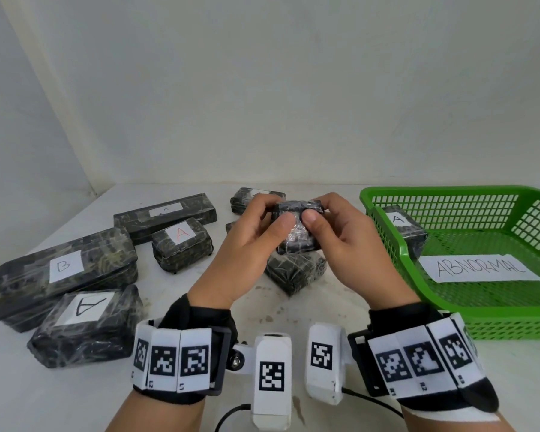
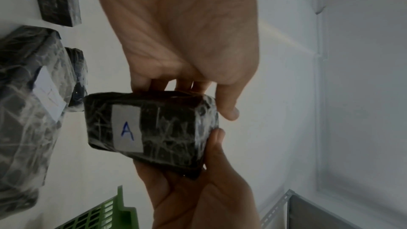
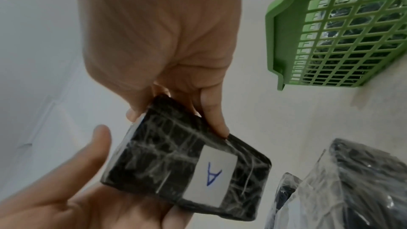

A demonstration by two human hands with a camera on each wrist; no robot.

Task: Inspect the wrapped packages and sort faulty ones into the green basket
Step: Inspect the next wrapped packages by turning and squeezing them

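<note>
Both hands hold one small black package [image 1: 296, 241] wrapped in clear film, raised above the table. My left hand [image 1: 273, 213] grips its left side and my right hand [image 1: 318, 210] its right side, both thumbs pressing the near face. In the left wrist view the package [image 2: 154, 128] shows a white label with a blue A on its underside; the right wrist view shows the same package [image 3: 182, 159]. The green basket [image 1: 387, 232] stands to the right, holding one wrapped package [image 1: 402, 229] labelled A and a paper [image 1: 477, 268] reading ABNORMAL.
Several wrapped packages lie on the white table: a long one marked B [image 1: 63, 269], one marked A [image 1: 85, 325] at front left, a red-A one [image 1: 181, 241], a long one [image 1: 166, 216] behind, one [image 1: 296, 269] beneath my hands. A wall stands behind.
</note>
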